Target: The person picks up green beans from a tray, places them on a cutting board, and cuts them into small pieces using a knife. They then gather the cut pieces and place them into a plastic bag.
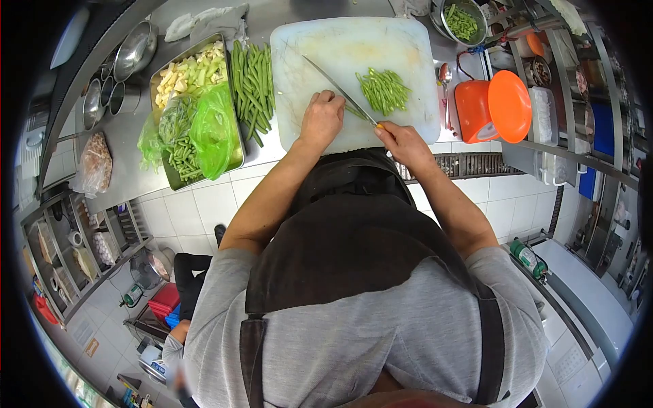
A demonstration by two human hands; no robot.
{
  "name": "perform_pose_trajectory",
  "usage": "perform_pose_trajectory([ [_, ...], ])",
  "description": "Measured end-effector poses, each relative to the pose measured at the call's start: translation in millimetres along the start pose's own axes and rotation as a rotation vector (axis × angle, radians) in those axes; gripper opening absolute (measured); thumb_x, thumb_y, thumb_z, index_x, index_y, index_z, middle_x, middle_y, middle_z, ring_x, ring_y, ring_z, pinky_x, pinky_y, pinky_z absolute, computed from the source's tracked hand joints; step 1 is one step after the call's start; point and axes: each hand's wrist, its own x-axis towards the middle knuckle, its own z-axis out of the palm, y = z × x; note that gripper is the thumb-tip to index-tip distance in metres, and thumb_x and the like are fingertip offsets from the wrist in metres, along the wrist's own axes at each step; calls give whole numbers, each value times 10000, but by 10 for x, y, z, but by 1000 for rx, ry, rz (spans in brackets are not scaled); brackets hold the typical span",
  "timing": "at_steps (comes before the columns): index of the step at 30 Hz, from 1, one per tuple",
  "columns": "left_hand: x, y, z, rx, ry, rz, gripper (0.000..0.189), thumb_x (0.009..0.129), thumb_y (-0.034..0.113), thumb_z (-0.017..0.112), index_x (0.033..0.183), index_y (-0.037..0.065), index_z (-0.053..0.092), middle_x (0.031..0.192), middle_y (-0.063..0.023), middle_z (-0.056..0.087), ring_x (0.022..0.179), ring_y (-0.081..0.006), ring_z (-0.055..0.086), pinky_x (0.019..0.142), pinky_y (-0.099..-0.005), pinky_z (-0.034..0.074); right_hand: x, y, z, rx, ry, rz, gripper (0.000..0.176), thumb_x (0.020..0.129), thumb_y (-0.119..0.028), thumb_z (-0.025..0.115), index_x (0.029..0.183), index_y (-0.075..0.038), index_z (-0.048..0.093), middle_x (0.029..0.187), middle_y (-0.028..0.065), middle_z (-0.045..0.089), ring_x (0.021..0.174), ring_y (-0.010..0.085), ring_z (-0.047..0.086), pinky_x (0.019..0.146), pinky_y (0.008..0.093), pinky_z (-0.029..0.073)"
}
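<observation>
Along the steel tabletop (122, 160), the broadest thing by far, lies a white cutting board (299, 41) directly before the person. Left of it sits a metal tray (238, 153) carrying pale chopped vegetables and green plastic bags. Between tray and board is a long heap of whole green beans (252, 81). Next in size comes the knife (340, 88), slanting over the board with its tip pointing away and to the left. On the board, just right of the blade, is a loose pile of cut beans (384, 92).

The step in hand looks to be slicing beans. To do it well, I would line up the ends, tuck the fingertips behind the knuckles, take even strokes, and let the cut pieces gather on the far side of the blade.

The right hand (406, 144) is closed around the knife handle. The left hand (322, 119) is curled and nearly closed on the board, left of the blade; what its fingers cover cannot be told. Smallest of all, a few bean ends (353, 110) show between that hand and the blade.
</observation>
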Motion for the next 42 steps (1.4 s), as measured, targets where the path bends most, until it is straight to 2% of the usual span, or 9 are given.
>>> perform_pose_trajectory([
  [8,0,12,0,-16,-9,-38,54,806,19,655,852,36,679,872,-150,626,861,-350,608,801,-433,523,66,59,63,-1,-68,38,337,1006,-349,539,1082,-47,665,838,254,661,830,446,636,733,490,485],
  [10,0,3,-9,-12,-23,-28,59,806,20,656,857,38,680,875,-148,627,862,-350,607,799,-434,524,198,122,187,-3,60,-124,343,1006,-331,545,1137,-34,657,765,236,643,662,387,628,667,438,494],
  [14,-2,-12,-3,-28,-11,-8,67,806,24,658,866,42,682,878,-144,626,858,-349,605,786,-438,525,145,171,167,-6,87,-148,351,1008,-338,544,1149,-36,656,728,212,641,621,348,631,644,419,498],
  [17,-7,-20,4,-22,-15,-11,62,805,23,659,859,44,682,878,-141,623,854,-347,604,781,-440,524,2,-50,-33,65,-5,15,356,1010,-349,540,1123,-33,659,685,172,629,611,304,630,624,406,494],
  [19,-15,-10,3,-23,-10,-15,63,808,25,659,863,44,681,874,-142,621,852,-348,603,781,-440,524,21,-230,-93,139,-169,230,336,1006,-339,540,1065,-30,660,827,250,660,807,450,630,729,486,489],
  [20,-13,-7,2,-24,-6,-18,64,810,26,659,868,45,680,871,-144,619,850,-349,601,780,-440,524,78,-183,-26,141,-166,231,336,1006,-339,540,1065,-30,660,827,250,660,807,450,630,729,486,489],
  [25,-8,11,-70,-52,5,-27,100,797,23,691,895,38,687,922,-151,648,881,-362,627,773,-446,532,318,-2,214,77,-12,-27,345,1008,-349,529,1036,-29,655,868,247,665,852,457,626,756,502,483],
  [38,34,-182,-26,-46,-22,-19,87,792,-14,670,874,15,675,867,-154,694,846,-367,639,772,-452,533,231,-35,127,13,9,-98,344,1009,-337,527,1035,-20,658,878,263,666,862,462,630,770,508,489],
  [42,21,-167,-33,-57,-18,-6,86,795,-17,671,874,15,678,868,-148,697,842,-363,640,767,-447,534,148,-16,51,55,-2,-99,340,1003,-335,550,1053,-16,657,783,242,646,752,430,628,690,472,476],
])
